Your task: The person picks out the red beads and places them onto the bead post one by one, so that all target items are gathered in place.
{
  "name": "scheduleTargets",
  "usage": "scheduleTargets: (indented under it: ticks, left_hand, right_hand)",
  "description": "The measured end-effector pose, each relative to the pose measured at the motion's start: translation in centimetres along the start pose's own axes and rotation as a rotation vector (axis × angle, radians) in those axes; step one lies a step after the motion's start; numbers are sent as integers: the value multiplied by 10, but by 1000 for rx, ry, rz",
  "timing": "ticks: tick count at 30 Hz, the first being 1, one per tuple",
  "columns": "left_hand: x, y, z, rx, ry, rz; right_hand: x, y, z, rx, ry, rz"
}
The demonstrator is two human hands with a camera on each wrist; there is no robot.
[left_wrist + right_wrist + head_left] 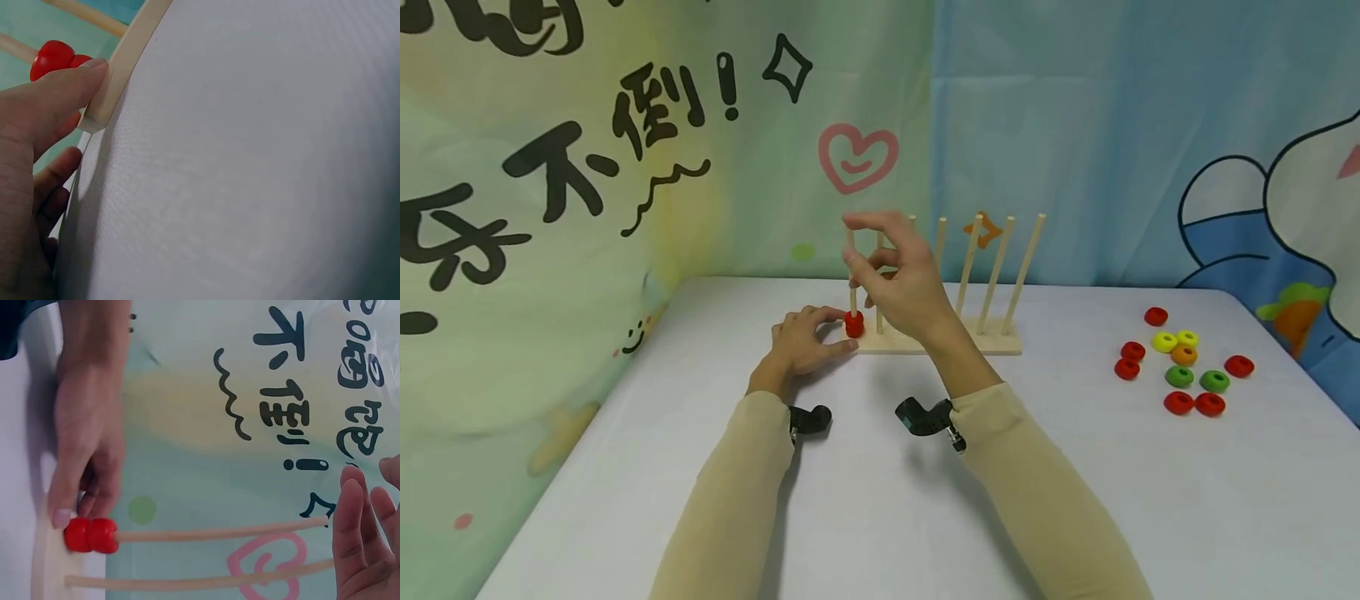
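Observation:
A wooden peg rack point(943, 343) stands at the middle of the table, its upright pegs in a row. Two red beads point(91, 535) sit stacked at the foot of its leftmost peg point(219, 534). My left hand point(801, 340) holds the left end of the base; in the left wrist view the thumb point(84, 80) lies on its near edge, close to the beads. Up by the top of that peg is my right hand point(906, 279), thumb and index finger spread apart around it. Nothing shows between those fingers in the right wrist view.
Loose beads lie on the table at the right: several red ones point(1178, 403), two yellow point(1164, 342), an orange one point(1183, 355) and two green point(1214, 382). A printed cloth backdrop point(1060, 125) hangs behind the white table point(880, 517).

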State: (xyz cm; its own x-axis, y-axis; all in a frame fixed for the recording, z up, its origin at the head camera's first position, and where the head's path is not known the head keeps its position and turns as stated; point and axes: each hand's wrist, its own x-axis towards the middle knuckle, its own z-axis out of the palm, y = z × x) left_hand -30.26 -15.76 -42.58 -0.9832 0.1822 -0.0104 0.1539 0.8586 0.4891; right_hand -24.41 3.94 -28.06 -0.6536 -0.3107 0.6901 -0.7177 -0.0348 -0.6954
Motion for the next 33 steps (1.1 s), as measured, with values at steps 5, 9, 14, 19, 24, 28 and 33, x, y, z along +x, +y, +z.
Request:
scheduleTargets:
  ticks: [5,9,14,19,24,28,33]
  left_hand:
    - [-2,-2,2,13,10,-6]
    - [-3,-2,4,10,7,-1]
    - [-3,-2,3,20,11,-3]
    - [-2,-1,-1,20,15,6]
    - [0,1,-3,11,9,4]
    - [1,2,-3,13,1,2]
    - [0,1,-1,7,-4,3]
  right_hand:
    - [-17,-1,-6,9,-13,37]
    - [-35,-5,-15,6,-38,63]
    - [-49,-8,-28,-60,-89,59]
    - [-56,-12,-39,-96,-102,66]
    - [-64,-20,-49,-159,-132,79]
    - [-71,-25,-59,-215,-139,87]
    - [-83,-16,-78,-246,-132,108]
